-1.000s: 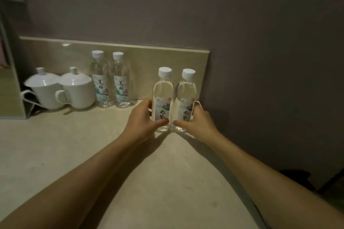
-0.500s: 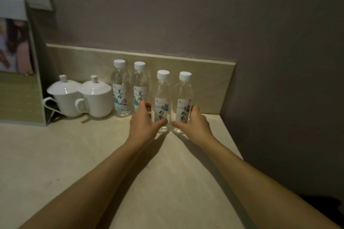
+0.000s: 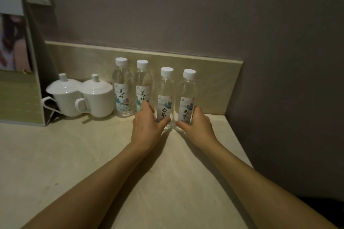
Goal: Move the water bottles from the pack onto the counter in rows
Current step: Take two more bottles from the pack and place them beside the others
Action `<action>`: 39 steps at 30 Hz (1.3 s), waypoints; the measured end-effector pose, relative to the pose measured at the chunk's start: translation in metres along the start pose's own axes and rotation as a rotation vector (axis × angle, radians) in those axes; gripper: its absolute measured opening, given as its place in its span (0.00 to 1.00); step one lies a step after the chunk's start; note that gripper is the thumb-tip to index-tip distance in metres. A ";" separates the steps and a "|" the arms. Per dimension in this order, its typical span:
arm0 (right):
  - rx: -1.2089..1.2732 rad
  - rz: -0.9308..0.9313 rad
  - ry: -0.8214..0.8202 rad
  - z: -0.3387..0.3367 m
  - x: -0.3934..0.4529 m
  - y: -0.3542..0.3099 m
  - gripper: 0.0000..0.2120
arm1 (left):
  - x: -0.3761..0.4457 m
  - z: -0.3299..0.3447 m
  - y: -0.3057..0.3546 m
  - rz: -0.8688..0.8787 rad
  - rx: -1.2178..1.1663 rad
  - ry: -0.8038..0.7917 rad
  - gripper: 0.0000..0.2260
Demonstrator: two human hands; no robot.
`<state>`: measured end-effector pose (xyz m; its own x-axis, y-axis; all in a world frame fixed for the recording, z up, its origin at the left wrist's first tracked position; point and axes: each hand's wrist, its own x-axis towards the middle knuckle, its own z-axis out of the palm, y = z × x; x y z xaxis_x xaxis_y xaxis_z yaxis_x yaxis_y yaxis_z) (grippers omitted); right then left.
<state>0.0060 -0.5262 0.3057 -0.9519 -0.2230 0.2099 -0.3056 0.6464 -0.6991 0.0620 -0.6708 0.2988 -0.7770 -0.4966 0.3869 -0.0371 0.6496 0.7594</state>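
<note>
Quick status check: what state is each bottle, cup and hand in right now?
Far left bottle: upright, capped, untouched.
Second bottle: upright, capped, behind the left hand.
Third bottle: upright, capped, in left hand grip.
Right bottle: upright, capped, in right hand grip.
Two cups: lidded, upright.

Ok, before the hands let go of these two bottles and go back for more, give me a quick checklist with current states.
1. Left hand wrapped on the third bottle: ok.
2. Right hand wrapped on the fourth bottle: ok.
3. Both held bottles upright, caps on: ok.
4. Bases fully seated on the counter: cannot tell, hands cover them.
5. In line with the two back bottles: not ok, they stand nearer the camera.
6. Clear of the lidded cups: ok.
</note>
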 end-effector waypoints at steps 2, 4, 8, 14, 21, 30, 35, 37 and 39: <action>-0.024 -0.004 0.014 0.002 0.003 -0.001 0.25 | 0.002 0.000 0.000 0.000 -0.018 -0.015 0.19; -0.028 -0.008 0.018 0.003 0.006 -0.002 0.25 | 0.004 0.000 0.000 0.001 -0.026 -0.022 0.18; -0.013 -0.005 0.002 0.006 0.013 -0.003 0.25 | 0.011 0.001 -0.002 0.000 -0.040 -0.026 0.18; -0.004 0.007 0.006 0.010 0.020 -0.006 0.25 | 0.020 0.007 -0.008 0.021 0.013 0.033 0.16; -0.010 0.013 0.000 0.012 0.027 -0.009 0.25 | 0.025 0.013 -0.010 0.056 0.042 0.056 0.14; -0.041 -0.006 0.034 0.014 0.032 -0.011 0.22 | 0.026 0.012 -0.007 0.097 0.093 0.091 0.13; -0.049 -0.007 0.052 0.016 0.034 -0.011 0.22 | 0.025 0.013 -0.004 0.088 0.098 0.080 0.13; -0.054 -0.009 0.060 0.017 0.036 -0.011 0.21 | 0.025 0.014 -0.003 0.084 0.096 0.076 0.12; -0.051 -0.011 0.062 0.018 0.037 -0.010 0.21 | 0.025 0.014 -0.003 0.081 0.089 0.067 0.12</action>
<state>-0.0257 -0.5544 0.3085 -0.9473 -0.1857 0.2611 -0.3156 0.6806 -0.6611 0.0344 -0.6771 0.2991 -0.7364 -0.4755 0.4813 -0.0339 0.7365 0.6756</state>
